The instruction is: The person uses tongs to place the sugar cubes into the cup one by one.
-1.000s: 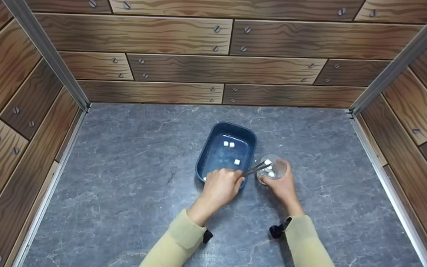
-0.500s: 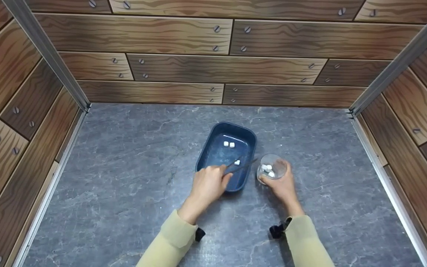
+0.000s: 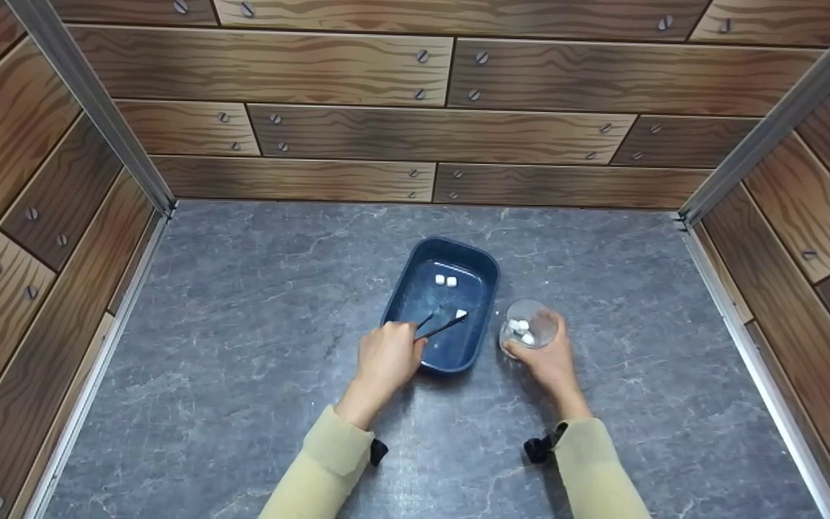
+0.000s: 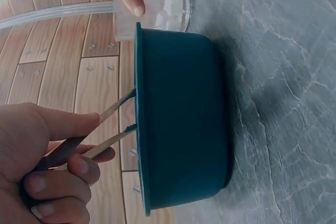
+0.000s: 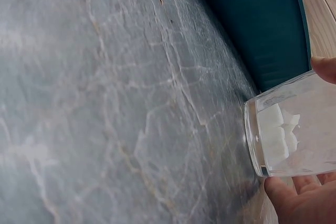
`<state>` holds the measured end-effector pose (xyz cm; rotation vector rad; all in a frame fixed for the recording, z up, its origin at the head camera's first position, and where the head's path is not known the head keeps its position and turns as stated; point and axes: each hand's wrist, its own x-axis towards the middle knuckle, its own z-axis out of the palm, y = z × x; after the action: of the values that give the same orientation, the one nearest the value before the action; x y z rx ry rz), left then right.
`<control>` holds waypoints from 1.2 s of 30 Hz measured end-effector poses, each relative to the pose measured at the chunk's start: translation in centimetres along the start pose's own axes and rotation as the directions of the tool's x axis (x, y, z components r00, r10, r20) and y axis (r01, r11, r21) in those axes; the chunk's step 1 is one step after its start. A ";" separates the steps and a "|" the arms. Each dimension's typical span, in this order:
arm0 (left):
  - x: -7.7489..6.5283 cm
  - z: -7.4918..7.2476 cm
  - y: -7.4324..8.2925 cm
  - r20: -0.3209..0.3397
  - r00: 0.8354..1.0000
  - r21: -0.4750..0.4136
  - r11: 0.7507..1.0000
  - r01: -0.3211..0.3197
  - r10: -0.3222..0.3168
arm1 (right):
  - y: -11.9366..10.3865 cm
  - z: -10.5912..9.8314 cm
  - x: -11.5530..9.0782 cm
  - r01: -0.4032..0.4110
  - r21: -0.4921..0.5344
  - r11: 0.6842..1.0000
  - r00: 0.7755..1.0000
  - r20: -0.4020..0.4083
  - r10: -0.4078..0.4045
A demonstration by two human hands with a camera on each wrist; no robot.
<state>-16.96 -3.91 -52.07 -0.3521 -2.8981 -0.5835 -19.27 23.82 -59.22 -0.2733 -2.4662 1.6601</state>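
Note:
My left hand (image 3: 388,357) grips metal tongs (image 4: 112,109) by their dark handle, their arms spread and dipping past the rim of a blue, deep rectangular tray (image 4: 181,119). Inside the tray, one white cube (image 3: 461,313) lies partly behind a tong tip. Two more white cubes (image 3: 445,280) sit side by side toward the far end. Right of the tray, my right hand (image 3: 550,367) holds a clear glass (image 5: 310,124) upright, thumb and fingers around its sides. Several white cubes (image 3: 521,328) rest at the bottom of the glass. The tray's near-left corner is hidden by my left hand.
A grey marbled tabletop (image 3: 256,324) lies under everything. Wood-patterned panels (image 3: 357,130) close off the back and both sides, with metal posts (image 3: 109,122) in the corners. Tiny white specks lie near the glass.
The tongs held a white cube over the glass, then opened; that cube is now in the glass. My left hand has moved left, bringing the tongs over the tray. The right hand stays put.

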 end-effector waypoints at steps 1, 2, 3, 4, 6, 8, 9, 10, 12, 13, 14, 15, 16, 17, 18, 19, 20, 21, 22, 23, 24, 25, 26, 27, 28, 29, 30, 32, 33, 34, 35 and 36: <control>0.0 0.0 0.0 0.010 1.000 0.003 1.000 0.004 -0.004 | 0.0 0.0 0.0 -0.003 -0.001 1.000 1.000 0.004 0.003; 0.1 0.1 0.0 0.019 1.000 0.009 1.000 0.008 -0.009 | 0.0 0.0 0.0 -0.006 -0.003 1.000 1.000 0.009 0.006; 0.1 0.2 0.0 0.028 1.000 0.012 1.000 0.013 -0.013 | 0.0 0.0 0.0 -0.010 -0.005 1.000 1.000 0.013 0.010; 0.2 0.2 0.1 0.038 0.999 0.013 1.000 0.017 -0.017 | 0.0 0.0 0.0 -0.014 -0.006 1.000 1.000 0.017 0.014; 0.3 0.3 0.1 0.056 0.998 0.017 1.000 0.025 -0.026 | 0.0 -0.1 0.0 -0.023 -0.005 1.000 0.999 0.026 0.023; 0.4 0.5 0.2 0.064 0.998 0.026 0.999 0.028 -0.029 | 0.0 -0.1 0.0 -0.027 -0.004 1.000 0.999 0.031 0.027; 0.5 0.5 0.2 0.067 0.997 0.030 0.999 0.028 -0.030 | 0.0 -0.1 0.0 -0.028 -0.002 1.000 0.999 0.031 0.028; 0.5 0.6 0.3 0.067 0.997 0.034 0.999 0.026 -0.029 | 0.0 -0.1 0.0 -0.028 0.000 1.000 0.999 0.031 0.028; 0.6 0.7 0.3 0.065 0.998 0.040 0.999 0.019 -0.022 | 0.0 -0.1 0.0 -0.027 0.003 1.000 0.999 0.031 0.027; 0.6 0.8 0.4 0.063 0.998 0.042 0.999 0.016 -0.018 | 0.0 -0.1 0.0 -0.027 0.004 1.000 0.999 0.030 0.027; 0.7 0.9 0.4 0.060 0.998 0.046 0.999 0.012 -0.014 | 0.0 -0.1 0.0 -0.027 0.004 1.000 0.999 0.029 0.027; 0.7 1.0 0.4 0.055 0.998 0.049 0.999 0.006 -0.008 | 0.0 -0.1 0.0 -0.025 0.007 1.000 0.999 0.027 0.025; 0.8 1.1 0.5 0.051 0.999 0.053 0.999 0.002 -0.005 | 0.0 0.0 0.0 -0.023 0.009 1.000 0.999 0.025 0.023; 0.8 1.2 0.5 0.049 0.999 0.058 0.998 -0.001 -0.002 | 0.0 0.0 0.0 -0.021 0.009 1.000 1.000 0.023 0.021; 0.8 1.2 0.6 0.048 0.999 0.064 0.998 -0.002 -0.001 | 0.0 0.0 0.1 -0.019 0.011 1.000 1.000 0.020 0.019; 0.9 1.3 0.6 0.050 0.999 0.071 0.998 -0.004 0.000 | 0.0 0.0 0.1 -0.016 0.012 1.000 1.000 0.018 0.016; 0.9 1.4 0.7 0.051 0.999 0.078 0.997 -0.004 0.000 | 0.0 0.0 0.1 -0.013 0.013 1.000 1.000 0.016 0.013; 1.0 1.4 0.7 0.055 0.999 0.084 0.996 -0.004 -0.001 | 0.0 0.0 0.1 -0.010 0.014 1.000 1.000 0.015 0.010; 1.0 1.5 0.8 0.061 0.998 0.088 0.996 -0.002 -0.003 | 0.0 0.0 0.0 -0.008 0.015 1.000 1.000 0.015 0.008; 1.1 1.5 0.8 0.063 0.998 0.092 0.996 -0.001 -0.005 | 0.0 0.0 0.0 -0.006 0.013 1.000 1.000 0.014 0.006; 1.1 1.5 0.9 0.064 0.998 0.096 0.995 0.000 -0.006 | 0.0 0.0 0.0 -0.004 0.012 1.000 1.000 0.013 0.004; 1.2 1.6 0.9 0.065 0.998 0.100 0.995 0.000 -0.007 | 0.0 0.0 0.0 -0.003 0.011 1.000 1.000 0.012 0.003; 1.2 1.6 1.0 0.065 0.998 0.103 0.995 0.000 -0.006 | 0.0 0.0 0.0 -0.002 0.011 1.000 1.000 0.011 0.002; 1.2 1.6 1.0 0.064 0.998 0.105 0.994 -0.002 -0.005 | 0.0 0.0 0.0 -0.002 0.011 1.000 1.000 0.010 0.001; 1.3 1.6 1.0 0.063 0.998 0.107 0.994 -0.002 -0.005 | 0.0 0.0 0.0 -0.001 0.012 1.000 1.000 0.009 0.001; 1.3 1.6 1.1 0.060 0.998 0.111 0.994 -0.004 -0.003 | 0.0 0.0 0.0 -0.001 0.013 1.000 1.000 0.008 0.000; 1.3 1.6 1.1 0.058 0.998 0.114 0.994 -0.006 -0.001 | 0.0 0.0 0.0 -0.001 0.015 1.000 1.000 0.009 0.001; 1.3 1.7 1.2 0.053 0.999 0.117 0.993 -0.012 0.005 | 0.0 0.0 0.0 -0.006 0.018 1.000 1.000 0.012 0.005; 1.3 1.7 1.2 0.050 0.999 0.119 0.993 -0.014 0.008 | 0.1 0.0 0.0 -0.008 0.019 1.000 1.000 0.014 0.008; 1.3 1.7 1.2 0.046 0.999 0.120 0.993 -0.014 0.009 | 0.1 0.0 0.0 -0.011 0.019 1.000 1.000 0.016 0.011; 1.3 1.7 1.2 0.042 0.999 0.121 0.992 -0.016 0.011 | 0.1 0.0 0.0 -0.015 0.020 1.000 1.000 0.018 0.014; 1.3 1.7 1.3 0.037 0.999 0.121 0.993 -0.018 0.014 | 0.1 0.0 0.0 -0.017 0.018 1.000 1.000 0.020 0.016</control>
<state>-18.11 -1.83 -52.89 -0.3724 -2.9449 -0.4002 -19.25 23.88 -59.34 -0.2773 -2.4680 1.6994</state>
